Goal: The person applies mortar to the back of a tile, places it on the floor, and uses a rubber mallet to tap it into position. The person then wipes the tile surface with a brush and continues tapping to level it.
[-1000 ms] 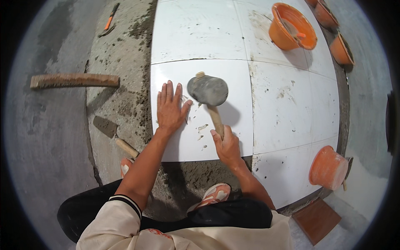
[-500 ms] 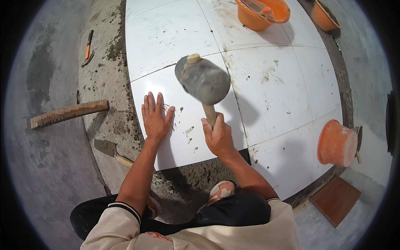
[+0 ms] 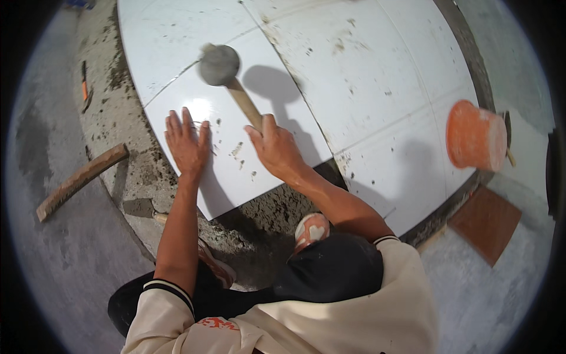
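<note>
A glossy white tile (image 3: 230, 171), flecked with dark bits, lies in front of me among other laid tiles. My left hand (image 3: 187, 147) rests flat on its left part, fingers spread. My right hand (image 3: 274, 147) grips the wooden handle of a rubber mallet (image 3: 219, 65). The grey, blurred mallet head is raised above the far part of the tile, casting a shadow to its right. Along the tile's near edge is dark, rough mortar (image 3: 274, 221), with my shoes beside it.
An orange bucket (image 3: 474, 134) lies at the right, a bladed tool (image 3: 507, 135) behind it and a brown tile (image 3: 483, 224) below. At left are a wooden batten (image 3: 82, 180), a trowel (image 3: 138, 207) partly behind my arm, and an orange-handled tool (image 3: 85, 88).
My view has turned, shifting the scene. The mallet has moved toward the tile's far-left corner, still in my right hand. My left hand stays flat on the tile.
</note>
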Action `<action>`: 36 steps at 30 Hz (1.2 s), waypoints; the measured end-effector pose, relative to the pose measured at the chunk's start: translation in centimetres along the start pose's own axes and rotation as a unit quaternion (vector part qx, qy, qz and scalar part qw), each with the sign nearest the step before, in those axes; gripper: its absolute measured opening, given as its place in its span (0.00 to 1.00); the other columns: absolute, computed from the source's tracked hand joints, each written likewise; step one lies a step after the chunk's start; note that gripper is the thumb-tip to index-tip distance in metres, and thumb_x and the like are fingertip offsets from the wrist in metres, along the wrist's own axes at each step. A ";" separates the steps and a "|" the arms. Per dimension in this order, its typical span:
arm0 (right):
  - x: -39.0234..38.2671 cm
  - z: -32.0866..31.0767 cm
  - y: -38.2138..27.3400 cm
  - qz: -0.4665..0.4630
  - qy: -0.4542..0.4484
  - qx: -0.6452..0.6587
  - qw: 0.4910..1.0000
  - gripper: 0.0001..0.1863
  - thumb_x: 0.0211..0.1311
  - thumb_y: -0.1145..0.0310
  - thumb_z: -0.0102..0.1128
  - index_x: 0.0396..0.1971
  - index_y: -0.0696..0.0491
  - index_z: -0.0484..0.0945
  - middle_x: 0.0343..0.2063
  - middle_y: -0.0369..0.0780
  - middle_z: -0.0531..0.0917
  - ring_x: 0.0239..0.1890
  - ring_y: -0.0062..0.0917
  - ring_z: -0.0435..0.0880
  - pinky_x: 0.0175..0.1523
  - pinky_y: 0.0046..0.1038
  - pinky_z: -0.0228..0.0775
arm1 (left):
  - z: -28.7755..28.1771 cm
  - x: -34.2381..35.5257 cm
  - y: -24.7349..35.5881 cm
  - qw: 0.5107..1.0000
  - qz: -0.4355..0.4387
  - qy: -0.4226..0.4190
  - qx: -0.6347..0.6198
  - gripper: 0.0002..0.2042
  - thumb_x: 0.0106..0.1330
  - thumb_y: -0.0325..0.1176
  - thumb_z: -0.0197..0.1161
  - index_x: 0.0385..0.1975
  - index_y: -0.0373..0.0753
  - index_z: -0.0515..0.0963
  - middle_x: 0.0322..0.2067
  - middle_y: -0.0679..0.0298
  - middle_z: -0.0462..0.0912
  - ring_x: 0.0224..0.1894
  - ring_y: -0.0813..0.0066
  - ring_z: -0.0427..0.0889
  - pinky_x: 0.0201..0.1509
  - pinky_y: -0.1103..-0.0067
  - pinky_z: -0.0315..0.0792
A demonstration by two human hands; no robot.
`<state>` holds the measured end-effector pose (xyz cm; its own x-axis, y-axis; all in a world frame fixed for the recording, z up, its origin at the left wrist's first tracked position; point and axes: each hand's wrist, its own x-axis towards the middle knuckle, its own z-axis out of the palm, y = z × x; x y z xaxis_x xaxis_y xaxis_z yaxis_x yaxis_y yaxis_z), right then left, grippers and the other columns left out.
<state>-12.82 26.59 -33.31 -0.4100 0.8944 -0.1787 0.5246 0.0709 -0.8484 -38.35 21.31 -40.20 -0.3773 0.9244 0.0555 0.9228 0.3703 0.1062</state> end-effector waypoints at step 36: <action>-16.7 -2.5 7.1 0.025 -0.009 -0.001 1.000 0.20 0.76 0.59 0.63 0.42 0.62 0.68 0.20 0.53 0.80 0.22 0.52 0.85 0.24 0.46 0.75 | 0.2 -0.3 0.9 1.000 -0.002 0.002 -0.013 0.37 0.77 0.66 0.46 0.81 0.54 0.59 0.82 0.50 0.49 0.85 0.52 0.42 0.86 0.58 0.37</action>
<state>-0.35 13.25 -35.14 -0.3962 0.8888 -0.2305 0.5463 0.0264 -0.8372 -37.40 21.41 -40.27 -0.3820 0.9223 0.0592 0.9188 0.3721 0.1315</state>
